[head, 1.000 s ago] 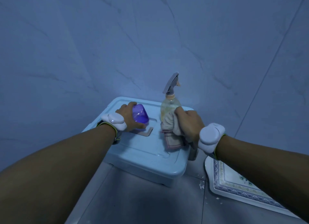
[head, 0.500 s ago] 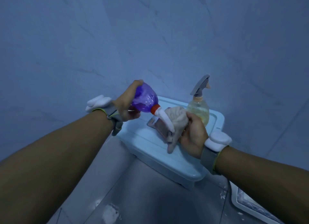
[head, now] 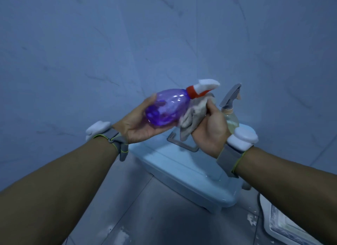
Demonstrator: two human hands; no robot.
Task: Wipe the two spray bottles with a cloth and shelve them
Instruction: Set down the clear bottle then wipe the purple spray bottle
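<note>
My left hand [head: 140, 128] cradles a purple spray bottle [head: 166, 107] from below, tipped on its side with its red collar and white nozzle pointing right and up. My right hand [head: 211, 131] grips a beige cloth [head: 193, 115] bunched against the bottle's neck and shoulder. A second spray bottle [head: 230, 115], clear with yellowish liquid and a grey trigger head, stands upright on the light blue box just behind my right hand, partly hidden by it.
The light blue plastic box [head: 184, 173] with a grey lid handle [head: 182, 145] sits on the grey tiled floor against a marbled wall. A patterned white tray or mat [head: 284, 228] lies on the floor at the lower right.
The purple bottle went from standing on the box to lifted and tipped sideways in my left hand. My right hand left the clear bottle and brought the cloth to the purple one.
</note>
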